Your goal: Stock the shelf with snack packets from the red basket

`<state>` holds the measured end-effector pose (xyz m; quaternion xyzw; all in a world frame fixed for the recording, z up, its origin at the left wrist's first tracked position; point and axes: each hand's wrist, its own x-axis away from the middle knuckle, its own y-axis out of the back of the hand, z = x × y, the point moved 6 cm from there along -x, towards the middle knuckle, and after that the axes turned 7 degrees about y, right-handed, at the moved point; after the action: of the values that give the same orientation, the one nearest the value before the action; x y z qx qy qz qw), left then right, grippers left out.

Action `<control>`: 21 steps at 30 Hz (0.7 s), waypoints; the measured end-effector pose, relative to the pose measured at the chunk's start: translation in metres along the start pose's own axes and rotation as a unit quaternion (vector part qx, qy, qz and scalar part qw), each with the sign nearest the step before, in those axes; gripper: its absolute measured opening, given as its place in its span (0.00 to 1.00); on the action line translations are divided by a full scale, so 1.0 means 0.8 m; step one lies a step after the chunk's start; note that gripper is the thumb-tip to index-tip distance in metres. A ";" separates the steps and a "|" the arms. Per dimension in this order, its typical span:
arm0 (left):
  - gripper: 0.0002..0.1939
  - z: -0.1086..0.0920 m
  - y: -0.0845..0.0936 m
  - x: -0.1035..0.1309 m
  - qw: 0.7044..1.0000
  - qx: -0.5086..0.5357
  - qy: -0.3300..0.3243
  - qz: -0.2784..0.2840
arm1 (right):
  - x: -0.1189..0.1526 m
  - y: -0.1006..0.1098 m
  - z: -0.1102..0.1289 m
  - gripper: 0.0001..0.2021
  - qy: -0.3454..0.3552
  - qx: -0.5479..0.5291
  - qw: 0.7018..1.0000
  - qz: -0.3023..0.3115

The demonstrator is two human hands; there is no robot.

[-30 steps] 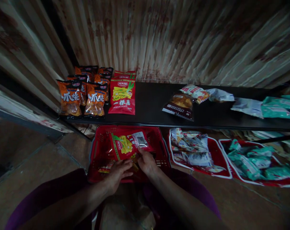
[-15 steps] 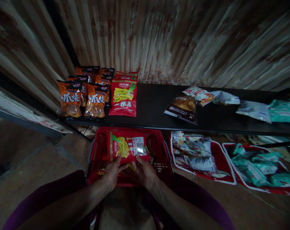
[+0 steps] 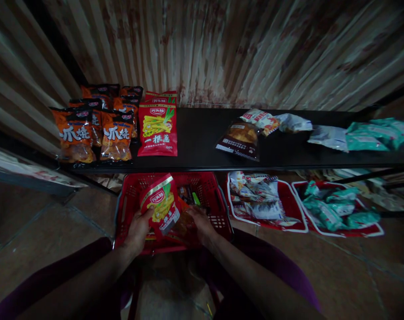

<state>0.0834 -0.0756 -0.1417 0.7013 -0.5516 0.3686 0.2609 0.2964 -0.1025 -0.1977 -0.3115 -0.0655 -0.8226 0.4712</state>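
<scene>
In the head view my left hand (image 3: 139, 227) is closed on the left edge of a red snack bag (image 3: 162, 202) with yellow sticks and a green stalk printed on it. The bag tilts above a red plastic basket (image 3: 122, 218). My right hand (image 3: 199, 221) reaches into the basket, its fingers curled at an orange-brown snack bag (image 3: 183, 224) that the red bag partly covers. Dark packs (image 3: 186, 194) and a bright green item (image 3: 195, 198) lie deeper inside, too dim to make out.
A black shelf (image 3: 198, 138) runs behind the basket. Orange snack bags (image 3: 77, 138) and matching red bags (image 3: 158, 129) stand at its left. A brown bag (image 3: 238, 140) and teal packs (image 3: 378, 133) lie rightward. Two baskets of white packs (image 3: 258, 198) and teal packs (image 3: 332, 209) are below.
The red bag has turned from lying sideways in both hands to tilting upward in my left. My right hand has let go of it and moved to the orange-brown bag. The view has shifted right.
</scene>
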 end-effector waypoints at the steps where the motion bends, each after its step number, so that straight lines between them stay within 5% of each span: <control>1: 0.14 -0.002 -0.002 0.003 1.000 -0.003 0.007 0.007 | 0.001 -0.001 0.004 0.14 0.003 0.011 1.000 -0.010; 9: 0.19 -0.014 -0.022 0.014 0.992 0.047 0.052 0.107 | 0.011 -0.052 0.040 0.15 0.020 -0.036 0.991 0.127; 12: 0.21 -0.014 -0.022 0.009 0.992 0.048 0.048 0.106 | 0.018 -0.071 0.048 0.15 0.005 -0.070 0.981 0.181; 21: 0.22 -0.014 -0.023 -0.001 0.995 0.029 0.041 0.085 | 0.018 -0.088 0.063 0.13 -0.002 -0.121 0.973 0.197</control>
<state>0.0988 -0.0619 -0.1346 0.6436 -0.5868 0.4340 0.2307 0.2562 -0.0540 -0.1362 -0.3748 0.0956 -0.7149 0.5825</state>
